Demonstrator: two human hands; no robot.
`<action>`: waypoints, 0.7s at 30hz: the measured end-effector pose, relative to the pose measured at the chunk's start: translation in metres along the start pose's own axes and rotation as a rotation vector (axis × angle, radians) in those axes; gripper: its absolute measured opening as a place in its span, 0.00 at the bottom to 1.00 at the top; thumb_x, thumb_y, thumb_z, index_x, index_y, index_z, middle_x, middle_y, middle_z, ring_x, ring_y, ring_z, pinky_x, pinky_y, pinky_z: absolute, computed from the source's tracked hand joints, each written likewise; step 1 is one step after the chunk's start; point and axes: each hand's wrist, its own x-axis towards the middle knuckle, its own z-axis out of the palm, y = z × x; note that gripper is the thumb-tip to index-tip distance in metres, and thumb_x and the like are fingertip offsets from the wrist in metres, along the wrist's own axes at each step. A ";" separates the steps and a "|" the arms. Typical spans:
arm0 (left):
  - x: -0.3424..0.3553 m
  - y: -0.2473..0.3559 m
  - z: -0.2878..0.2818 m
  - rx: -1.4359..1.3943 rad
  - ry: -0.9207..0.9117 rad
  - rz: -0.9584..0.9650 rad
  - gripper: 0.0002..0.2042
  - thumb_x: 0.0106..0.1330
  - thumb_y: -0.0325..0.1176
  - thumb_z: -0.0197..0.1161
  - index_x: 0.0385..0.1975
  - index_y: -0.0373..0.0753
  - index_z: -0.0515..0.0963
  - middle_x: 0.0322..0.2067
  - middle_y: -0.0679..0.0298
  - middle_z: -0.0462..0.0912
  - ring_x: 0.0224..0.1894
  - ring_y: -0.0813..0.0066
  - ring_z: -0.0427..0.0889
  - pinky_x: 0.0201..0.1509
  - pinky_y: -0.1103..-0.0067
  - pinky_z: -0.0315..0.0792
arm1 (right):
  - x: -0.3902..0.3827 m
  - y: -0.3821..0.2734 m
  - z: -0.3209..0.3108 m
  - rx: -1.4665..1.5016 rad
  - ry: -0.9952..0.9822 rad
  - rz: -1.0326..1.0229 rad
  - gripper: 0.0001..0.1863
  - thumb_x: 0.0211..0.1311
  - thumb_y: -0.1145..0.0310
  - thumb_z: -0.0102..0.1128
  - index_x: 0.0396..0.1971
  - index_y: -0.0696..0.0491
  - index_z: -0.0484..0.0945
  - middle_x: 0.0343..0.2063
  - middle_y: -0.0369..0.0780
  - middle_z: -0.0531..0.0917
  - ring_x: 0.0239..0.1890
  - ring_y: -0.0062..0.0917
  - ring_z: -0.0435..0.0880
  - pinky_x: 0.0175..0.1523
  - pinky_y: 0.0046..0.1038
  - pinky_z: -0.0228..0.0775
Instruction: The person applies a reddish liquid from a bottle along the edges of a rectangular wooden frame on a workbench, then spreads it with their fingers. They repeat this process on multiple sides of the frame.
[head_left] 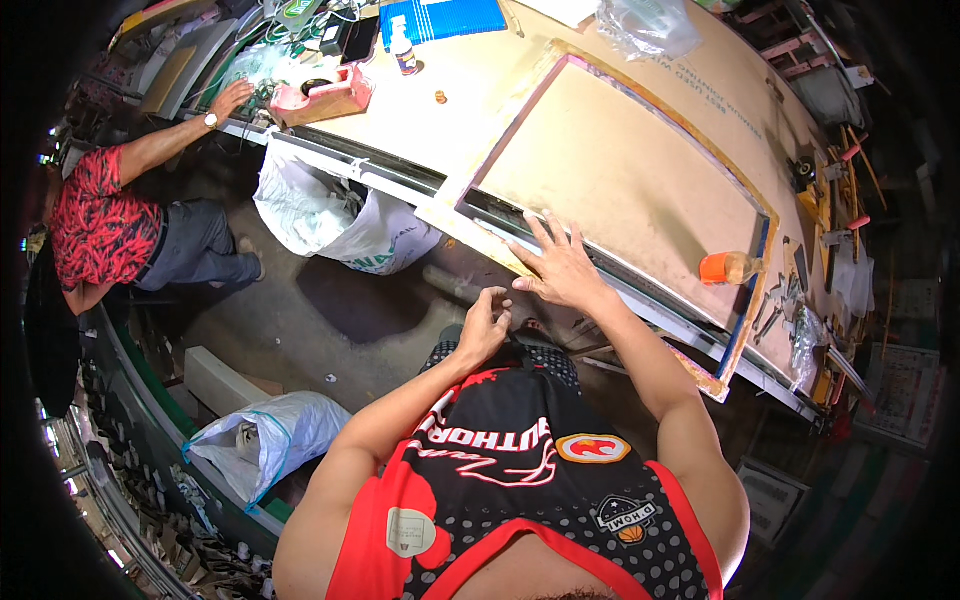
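Note:
A large rectangular wooden frame (665,95), stained with paint, lies flat on the table, its near side jutting past the table edge. My right hand (562,268) rests on that near side, fingers spread and nothing in its grasp. Just left of it and lower, my left hand (486,328) is held in front of my body with its fingers curled together. Whether anything small is between those fingers is hidden. At the frame's right end stands or lies an orange and see-through container (718,268); its exact position is hard to tell.
The tan table (450,120) carries a pink tape dispenser (322,97), a white bottle (403,48), a blue sheet (445,18) and plastic wrap (650,28). White sacks (300,205) stand below its edge. At the left, another person (105,215) reaches onto the table.

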 end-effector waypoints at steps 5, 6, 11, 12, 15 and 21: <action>0.000 0.000 -0.005 0.015 -0.002 0.033 0.19 0.70 0.21 0.61 0.60 0.31 0.69 0.50 0.50 0.83 0.55 0.59 0.85 0.61 0.69 0.77 | 0.006 -0.005 0.002 0.026 -0.118 -0.124 0.40 0.67 0.30 0.52 0.72 0.37 0.72 0.80 0.49 0.54 0.81 0.51 0.48 0.76 0.71 0.41; -0.001 0.000 -0.005 0.004 -0.003 0.026 0.19 0.70 0.21 0.61 0.60 0.31 0.69 0.50 0.50 0.83 0.55 0.60 0.85 0.61 0.69 0.77 | 0.007 -0.006 0.002 0.030 -0.070 -0.087 0.40 0.67 0.30 0.52 0.72 0.37 0.72 0.80 0.49 0.54 0.81 0.51 0.48 0.76 0.70 0.41; -0.002 -0.002 -0.012 0.003 -0.009 0.015 0.19 0.70 0.20 0.60 0.60 0.31 0.69 0.50 0.50 0.83 0.55 0.61 0.85 0.61 0.70 0.78 | 0.012 -0.012 0.000 0.041 -0.085 -0.120 0.40 0.67 0.30 0.52 0.72 0.38 0.72 0.80 0.50 0.53 0.81 0.52 0.48 0.76 0.70 0.41; -0.002 -0.002 -0.013 -0.002 -0.005 0.009 0.19 0.70 0.20 0.60 0.59 0.31 0.69 0.50 0.50 0.83 0.55 0.61 0.85 0.60 0.70 0.78 | 0.013 -0.012 -0.001 0.088 -0.138 -0.166 0.40 0.67 0.30 0.51 0.72 0.38 0.72 0.80 0.50 0.53 0.81 0.52 0.48 0.76 0.70 0.42; -0.005 -0.006 -0.015 -0.005 0.025 0.015 0.18 0.70 0.20 0.59 0.59 0.31 0.69 0.50 0.50 0.83 0.54 0.61 0.86 0.60 0.69 0.78 | 0.017 -0.012 -0.002 0.036 -0.084 -0.017 0.40 0.67 0.30 0.52 0.72 0.38 0.73 0.80 0.50 0.53 0.81 0.52 0.48 0.76 0.70 0.42; -0.003 -0.009 -0.018 0.004 0.027 0.032 0.19 0.71 0.21 0.59 0.60 0.31 0.69 0.50 0.50 0.83 0.54 0.60 0.86 0.59 0.69 0.78 | 0.022 -0.014 0.000 0.046 -0.118 -0.125 0.40 0.68 0.30 0.50 0.72 0.38 0.72 0.80 0.51 0.53 0.81 0.52 0.48 0.76 0.71 0.41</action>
